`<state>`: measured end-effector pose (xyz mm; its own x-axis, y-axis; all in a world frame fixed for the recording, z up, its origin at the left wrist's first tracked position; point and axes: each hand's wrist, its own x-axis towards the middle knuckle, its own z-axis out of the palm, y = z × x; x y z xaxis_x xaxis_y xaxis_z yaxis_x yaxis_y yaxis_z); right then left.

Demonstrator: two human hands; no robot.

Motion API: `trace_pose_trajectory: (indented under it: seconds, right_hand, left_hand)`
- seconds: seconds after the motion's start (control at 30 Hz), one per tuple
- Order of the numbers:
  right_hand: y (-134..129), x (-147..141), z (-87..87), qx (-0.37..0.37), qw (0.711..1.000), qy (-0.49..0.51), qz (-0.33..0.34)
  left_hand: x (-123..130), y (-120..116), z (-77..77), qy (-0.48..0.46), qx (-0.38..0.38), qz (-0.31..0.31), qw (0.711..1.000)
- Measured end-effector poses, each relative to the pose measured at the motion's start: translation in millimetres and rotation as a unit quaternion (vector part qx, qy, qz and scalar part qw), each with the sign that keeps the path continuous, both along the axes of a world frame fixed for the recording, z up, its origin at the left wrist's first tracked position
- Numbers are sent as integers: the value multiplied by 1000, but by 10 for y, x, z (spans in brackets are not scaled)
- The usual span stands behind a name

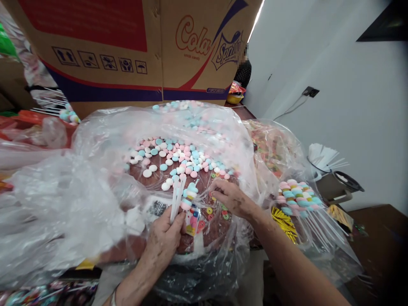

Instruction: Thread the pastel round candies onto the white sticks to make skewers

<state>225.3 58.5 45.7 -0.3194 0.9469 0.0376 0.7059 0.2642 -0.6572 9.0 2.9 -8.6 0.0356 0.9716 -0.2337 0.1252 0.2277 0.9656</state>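
Note:
My left hand (164,233) is closed around several white sticks (177,197), which point up and away from me. Just beside its fingertips is a short stack of blue, white and pink candies (190,193); whether the hand also grips it I cannot tell. My right hand (234,197) hovers at the near right edge of the loose candy, fingers curled and thumb drawn in. What its fingertips hold, if anything, is hidden. Loose pastel candies (188,159) lie inside a large clear plastic bag (108,123). Small ring-shaped candies (209,211) are scattered under my right hand.
A big cardboard box (159,55) rises behind the bag. At right lie finished candy sticks (299,197), gold twist ties (284,224), a bag of colourful sweets (270,144) and a grey pitcher (339,187). Crumpled plastic (57,212) covers the left side.

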Motion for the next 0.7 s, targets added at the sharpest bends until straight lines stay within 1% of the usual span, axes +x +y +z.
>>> trace_pose_trajectory:
  seconds: [0.1,0.2,0.27,0.37,0.43,0.5,0.6,0.7]
  right_hand:
    - [-46,9,63,4,1000,-1,20]
    - [-100,58,131,14,999,-47,10]
    - [-159,65,141,14,996,-83,31]
    - [-273,-7,71,33,984,-161,71]
    - [-337,-79,-17,54,970,-225,78]
    - [-369,-125,-104,72,958,-264,85]
    - [-368,-113,-176,85,956,-263,102]
    - [-365,-56,-171,87,964,-235,86]
  left_hand:
    - [3,3,10,1,5,4,1000]
    - [2,2,23,8,-3,-1,1000]
    - [1,-1,32,9,-7,-1,1000]
    - [3,-7,51,8,-1,0,1000]
    - [6,-10,67,17,5,0,1000]
    - [10,-10,83,19,8,-1,1000]
    - [14,-8,91,-2,1,-2,1000]
    - [11,-8,77,-10,-2,-3,1000]
